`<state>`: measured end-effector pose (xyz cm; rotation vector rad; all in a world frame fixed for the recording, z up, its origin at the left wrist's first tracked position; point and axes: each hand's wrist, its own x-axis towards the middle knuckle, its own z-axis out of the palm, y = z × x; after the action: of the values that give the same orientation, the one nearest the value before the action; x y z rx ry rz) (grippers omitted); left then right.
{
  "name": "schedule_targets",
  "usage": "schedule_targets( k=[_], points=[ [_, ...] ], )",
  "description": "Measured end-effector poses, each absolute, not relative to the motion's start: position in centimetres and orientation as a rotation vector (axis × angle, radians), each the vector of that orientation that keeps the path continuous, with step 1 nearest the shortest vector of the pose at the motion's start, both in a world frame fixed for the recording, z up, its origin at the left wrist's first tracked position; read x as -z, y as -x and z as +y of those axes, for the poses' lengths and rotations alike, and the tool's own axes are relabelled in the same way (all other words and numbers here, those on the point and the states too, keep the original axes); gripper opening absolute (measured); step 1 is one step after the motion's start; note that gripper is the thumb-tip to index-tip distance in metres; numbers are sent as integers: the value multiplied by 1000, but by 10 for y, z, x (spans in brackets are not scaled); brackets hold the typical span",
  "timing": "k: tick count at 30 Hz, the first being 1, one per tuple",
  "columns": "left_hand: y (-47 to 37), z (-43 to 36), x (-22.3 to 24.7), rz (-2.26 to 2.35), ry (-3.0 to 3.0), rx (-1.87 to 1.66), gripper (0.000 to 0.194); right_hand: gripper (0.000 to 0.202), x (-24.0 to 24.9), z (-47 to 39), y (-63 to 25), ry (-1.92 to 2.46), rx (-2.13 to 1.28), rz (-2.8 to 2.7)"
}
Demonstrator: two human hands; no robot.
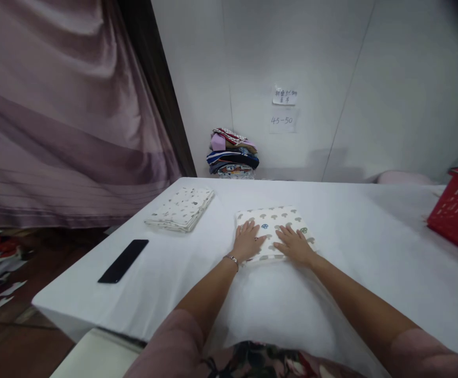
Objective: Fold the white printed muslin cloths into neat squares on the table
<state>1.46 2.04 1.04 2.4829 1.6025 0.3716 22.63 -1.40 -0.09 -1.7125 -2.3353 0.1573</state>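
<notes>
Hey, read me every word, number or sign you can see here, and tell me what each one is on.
"45-50": handwritten on the lower paper on the wall.
Upper paper: handwritten characters, too blurred to read surely.
Folded mushroom-print cloth: no readable words.
Folded cloth with small dark marks: the marks are too small to tell whether any are letters.

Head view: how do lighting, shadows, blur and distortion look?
Head view: dim, soft light, with faint shadows low on the wall; a dark blurred patch fills the top right corner; the red basket looks skewed near the right edge; the folded cloth is slightly soft, its print readable.
</notes>
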Motion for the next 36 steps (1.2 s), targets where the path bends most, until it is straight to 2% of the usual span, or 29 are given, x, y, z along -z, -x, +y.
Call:
schedule_targets(
  k=[3,7,10,16,22,25,29,32,36],
  points=[
    [-22,31,-24,1654,-2422,-337,51,49,-17,4,-225,1738,-266,-2327],
    [-30,49,-32,1822,-2354,-454,57,56,-39,37,-222,1765,-141,-2251],
    [-27,54,-23,1875,-2288,-457,60,58,-33,54,-231,1899,-81,-2199],
    [-21,54,-8,1840,-2239,-486,61,65,-1,61,-253,2041,-310,-2112],
    [-20,55,-11,1806,-2202,-618,53,66,-11,62,-252,1965,-535,-1976],
    [-17,53,-10,1863,-2121,-769,53,65,-17,57,-262,1901,-711,-1767],
    [-14,50,-10,2012,-1878,-930,55,67,-16,34,-284,1947,-772,-1577],
    [-11,53,-13,2083,-1747,-874,56,66,-12,9,-290,1919,-801,-1442],
    [-4,71,-20,2016,-1856,-745,56,67,-1,-28,-275,1822,-805,-1277]
  ],
)
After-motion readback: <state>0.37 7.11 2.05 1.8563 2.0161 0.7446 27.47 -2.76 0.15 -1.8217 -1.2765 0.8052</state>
